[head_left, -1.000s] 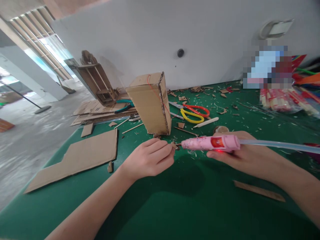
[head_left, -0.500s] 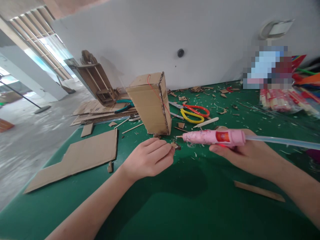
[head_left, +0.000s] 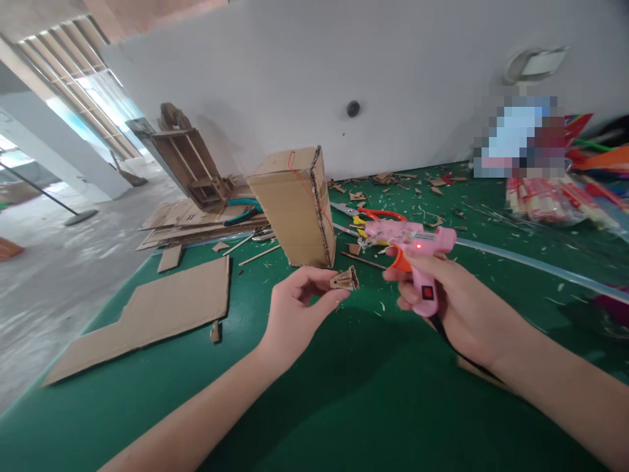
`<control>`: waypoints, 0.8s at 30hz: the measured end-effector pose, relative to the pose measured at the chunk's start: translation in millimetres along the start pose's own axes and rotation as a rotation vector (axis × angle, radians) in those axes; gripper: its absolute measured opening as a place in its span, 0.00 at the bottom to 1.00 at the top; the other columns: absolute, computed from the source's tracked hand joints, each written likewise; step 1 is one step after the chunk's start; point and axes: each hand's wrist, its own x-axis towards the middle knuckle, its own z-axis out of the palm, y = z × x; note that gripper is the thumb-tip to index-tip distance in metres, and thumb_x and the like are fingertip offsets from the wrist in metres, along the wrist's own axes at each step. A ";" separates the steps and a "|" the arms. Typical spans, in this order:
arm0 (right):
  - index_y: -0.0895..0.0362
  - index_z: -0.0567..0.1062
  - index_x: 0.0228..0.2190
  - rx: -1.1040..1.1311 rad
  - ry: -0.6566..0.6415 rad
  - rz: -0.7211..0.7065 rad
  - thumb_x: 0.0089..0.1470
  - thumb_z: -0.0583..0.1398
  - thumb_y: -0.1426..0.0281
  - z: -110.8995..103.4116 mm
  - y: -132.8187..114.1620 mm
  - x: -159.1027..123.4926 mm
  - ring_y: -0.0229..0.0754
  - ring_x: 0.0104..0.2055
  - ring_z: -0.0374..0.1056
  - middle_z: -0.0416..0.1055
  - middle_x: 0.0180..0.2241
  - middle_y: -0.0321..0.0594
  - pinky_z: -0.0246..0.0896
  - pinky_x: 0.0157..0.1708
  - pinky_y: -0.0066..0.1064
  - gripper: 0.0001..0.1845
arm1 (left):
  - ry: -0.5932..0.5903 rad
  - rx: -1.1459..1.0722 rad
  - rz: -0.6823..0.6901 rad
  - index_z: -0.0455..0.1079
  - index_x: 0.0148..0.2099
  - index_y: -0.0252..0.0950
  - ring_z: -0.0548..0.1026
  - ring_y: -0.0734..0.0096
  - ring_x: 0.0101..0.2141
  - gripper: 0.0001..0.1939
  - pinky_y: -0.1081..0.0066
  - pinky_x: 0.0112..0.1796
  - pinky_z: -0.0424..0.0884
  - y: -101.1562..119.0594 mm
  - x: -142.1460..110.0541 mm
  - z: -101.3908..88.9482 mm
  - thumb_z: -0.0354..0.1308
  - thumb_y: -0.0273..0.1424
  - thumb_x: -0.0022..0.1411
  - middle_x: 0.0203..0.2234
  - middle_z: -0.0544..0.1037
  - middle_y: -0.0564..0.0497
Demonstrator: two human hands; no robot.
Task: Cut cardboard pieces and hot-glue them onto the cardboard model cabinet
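My left hand [head_left: 302, 311] pinches a small cardboard piece [head_left: 345, 280] between thumb and fingers, just in front of a tall cardboard box [head_left: 295, 210]. That box stands upright on the green table and has a thin red thread on it. In my right hand [head_left: 457, 295] is a pink hot glue gun [head_left: 413, 242], its grip in my palm and my fingers by the orange trigger. A small red light glows on its side. The nozzle points left, apart from the cardboard piece. A clear glue stick [head_left: 531, 265] extends from its rear.
Scissors [head_left: 381, 214] with red and yellow handles lie partly behind the glue gun. Left are a cut cardboard sheet [head_left: 162, 301], teal-handled pliers [head_left: 244, 213] and stacked cardboard [head_left: 171, 219]. A cardboard structure [head_left: 189, 160] stands behind. Bagged sticks [head_left: 540, 196] lie at the back right.
The glue gun has turned from lying sideways to upright, its nozzle moving up and away from the small piece. My left hand has turned, bringing the piece into fuller view.
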 end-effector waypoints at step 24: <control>0.51 0.75 0.34 -0.127 -0.118 -0.149 0.54 0.61 0.56 10.8 20.7 -19.5 0.36 0.21 0.63 0.73 0.28 0.39 0.57 0.21 0.32 0.12 | 0.051 -0.303 -0.359 0.71 0.27 0.33 0.73 0.79 0.23 0.10 0.79 0.26 0.71 11.7 -1.7 9.2 0.70 0.27 0.43 0.20 0.76 0.55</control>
